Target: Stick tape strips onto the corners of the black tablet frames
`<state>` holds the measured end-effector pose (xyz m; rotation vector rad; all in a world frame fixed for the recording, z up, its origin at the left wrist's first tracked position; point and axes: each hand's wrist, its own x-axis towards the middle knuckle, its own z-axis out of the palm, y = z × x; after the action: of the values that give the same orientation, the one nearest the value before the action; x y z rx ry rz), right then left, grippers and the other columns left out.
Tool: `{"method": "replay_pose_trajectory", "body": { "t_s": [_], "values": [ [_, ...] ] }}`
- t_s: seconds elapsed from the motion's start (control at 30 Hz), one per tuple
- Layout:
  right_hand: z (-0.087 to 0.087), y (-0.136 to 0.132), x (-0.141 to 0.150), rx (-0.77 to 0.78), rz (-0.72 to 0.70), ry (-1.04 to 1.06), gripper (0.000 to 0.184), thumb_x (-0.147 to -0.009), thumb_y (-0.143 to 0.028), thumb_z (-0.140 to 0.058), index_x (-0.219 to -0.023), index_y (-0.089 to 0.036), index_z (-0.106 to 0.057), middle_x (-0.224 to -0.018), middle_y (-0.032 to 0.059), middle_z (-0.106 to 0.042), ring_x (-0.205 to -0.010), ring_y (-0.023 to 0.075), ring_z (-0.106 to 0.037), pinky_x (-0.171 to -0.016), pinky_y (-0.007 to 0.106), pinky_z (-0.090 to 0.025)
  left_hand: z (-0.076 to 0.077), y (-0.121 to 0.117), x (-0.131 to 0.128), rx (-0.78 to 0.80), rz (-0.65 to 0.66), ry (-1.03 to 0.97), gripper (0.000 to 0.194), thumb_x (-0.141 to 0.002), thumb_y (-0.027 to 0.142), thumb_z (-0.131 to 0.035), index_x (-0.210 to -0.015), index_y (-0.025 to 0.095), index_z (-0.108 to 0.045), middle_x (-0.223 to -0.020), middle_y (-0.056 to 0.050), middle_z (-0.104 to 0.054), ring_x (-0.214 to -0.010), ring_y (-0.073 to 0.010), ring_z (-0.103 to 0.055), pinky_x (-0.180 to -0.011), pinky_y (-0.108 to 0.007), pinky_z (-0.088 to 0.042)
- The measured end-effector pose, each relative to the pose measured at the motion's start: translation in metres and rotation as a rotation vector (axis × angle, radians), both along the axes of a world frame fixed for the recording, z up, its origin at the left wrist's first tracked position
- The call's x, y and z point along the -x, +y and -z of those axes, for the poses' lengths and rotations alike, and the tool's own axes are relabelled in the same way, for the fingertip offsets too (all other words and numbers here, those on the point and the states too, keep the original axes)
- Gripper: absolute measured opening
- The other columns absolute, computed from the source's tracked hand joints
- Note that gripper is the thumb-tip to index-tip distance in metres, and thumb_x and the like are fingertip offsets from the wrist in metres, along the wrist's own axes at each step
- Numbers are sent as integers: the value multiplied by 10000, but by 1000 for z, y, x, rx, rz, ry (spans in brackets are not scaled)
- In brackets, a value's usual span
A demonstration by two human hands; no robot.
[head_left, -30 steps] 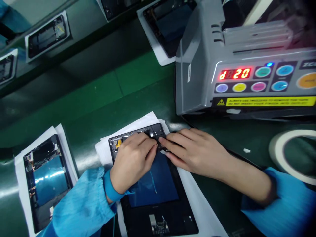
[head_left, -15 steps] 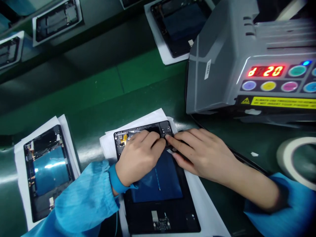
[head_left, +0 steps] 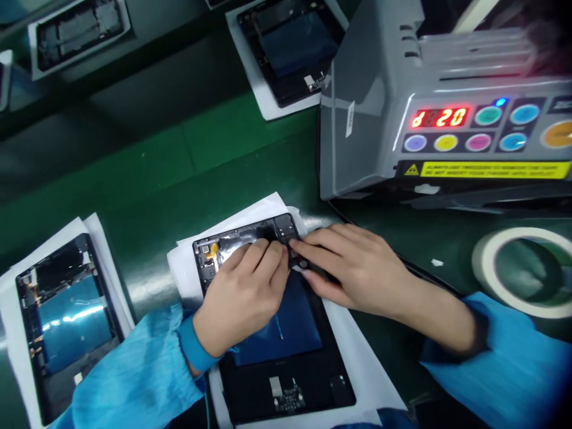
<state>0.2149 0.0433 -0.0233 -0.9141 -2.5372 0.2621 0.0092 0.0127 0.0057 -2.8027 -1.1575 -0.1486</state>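
Observation:
An opened tablet [head_left: 286, 381] with a blue battery area lies on white paper sheets [head_left: 370, 372] before me. My left hand [head_left: 245, 292], wearing a blue wrist strap [head_left: 196, 345], reaches over its upper part. The fingers are curled in a pinch near the upper right corner; whatever lies between their tips is hidden. From the right side my right hand [head_left: 353, 265] meets the same corner. Its index finger presses on the tablet's edge area and the thumb sits lower, with a small dark round part between them that I cannot identify.
Another opened tablet [head_left: 74, 328] on paper lies to the left. A grey tape dispenser [head_left: 366, 119] with a lit display stands at upper right, a tape roll [head_left: 487, 262] below it. More opened tablets [head_left: 295, 47] lie farther back. A white scrap [head_left: 437, 263] rests beside a black cable.
The camera view has shifted about. Both hands stay at the tablet's upper right corner; the left fingers have curled and drawn slightly away from the right fingertips.

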Motion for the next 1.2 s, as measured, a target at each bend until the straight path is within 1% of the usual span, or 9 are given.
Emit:
{"method": "replay_pose_trajectory", "body": {
  "t_s": [0.1, 0.2, 0.27, 0.37, 0.6, 0.8, 0.93, 1.1, 1.2],
  "values": [
    [0, 5, -2, -14, 57, 149, 208, -888, -200, -537, -1066, -131, -620, -949, 65, -677, -776, 138, -625, -651, 259, -495, 1, -3, 1, 11, -16, 1, 333, -855, 187, -599, -1154, 41, -613, -1113, -120, -649, -1028, -278, -581, -821, -378, -505],
    [-2, 10, 6, -109, 119, 95, 191, -869, -187, -576, -1051, -145, -617, -909, 42, -692, -692, 113, -629, -587, 239, -482, 3, -4, 0, 16, -17, -15, 327, -857, 180, -588, -1151, 37, -616, -1114, -119, -651, -1039, -275, -582, -833, -377, -501],
    [-2, 13, 13, -153, 118, 46, 165, -867, -177, -575, -1024, -152, -622, -890, 29, -697, -668, 104, -626, -573, 236, -471, 4, -4, 0, 15, -22, -29, 316, -865, 177, -570, -1143, 36, -621, -1125, -123, -648, -1042, -273, -581, -847, -379, -495],
    [-1, 13, 18, -165, 94, 6, 132, -868, -161, -571, -985, -150, -632, -896, 30, -700, -690, 109, -632, -585, 239, -469, 5, -4, 0, 22, -30, -44, 307, -880, 178, -538, -1133, 31, -627, -1126, -130, -646, -1040, -275, -579, -860, -385, -489],
    [1, 10, 15, -140, 78, -27, 132, -858, -165, -594, -981, -150, -640, -905, 38, -695, -741, 128, -638, -624, 252, -487, 4, -5, 0, 27, -18, -60, 291, -908, 160, -475, -1104, 25, -642, -1100, -140, -652, -1029, -279, -589, -832, -383, -503],
    [-1, 10, 18, -124, 76, -53, 114, -869, -172, -587, -967, -148, -640, -907, 42, -685, -738, 129, -615, -629, 250, -461, 4, -4, 1, 21, -21, -64, 285, -912, 165, -473, -1093, 26, -645, -1099, -144, -652, -1032, -278, -591, -842, -383, -504],
    [-3, 10, 19, -112, 61, -49, 107, -863, -146, -588, -952, -134, -647, -881, 46, -675, -732, 136, -603, -618, 261, -448, 4, -4, 1, 21, -20, -63, 287, -916, 148, -445, -1083, 37, -650, -1092, -136, -658, -1028, -271, -595, -834, -379, -507],
    [-3, 8, 20, -142, 44, -87, 100, -879, -135, -561, -912, -127, -654, -802, 35, -653, -691, 129, -584, -572, 275, -418, 5, -5, 0, 9, -28, -76, 279, -904, 150, -473, -1094, 33, -641, -1085, -131, -659, -1030, -269, -593, -847, -381, -502],
    [-3, 7, 21, -164, 58, -86, 100, -875, -127, -560, -884, -131, -659, -773, 26, -641, -664, 122, -569, -550, 281, -396, 7, -5, 1, 8, -35, -84, 274, -890, 159, -509, -1098, 36, -636, -1083, -128, -659, -1027, -265, -593, -848, -376, -500]
  ]
}}
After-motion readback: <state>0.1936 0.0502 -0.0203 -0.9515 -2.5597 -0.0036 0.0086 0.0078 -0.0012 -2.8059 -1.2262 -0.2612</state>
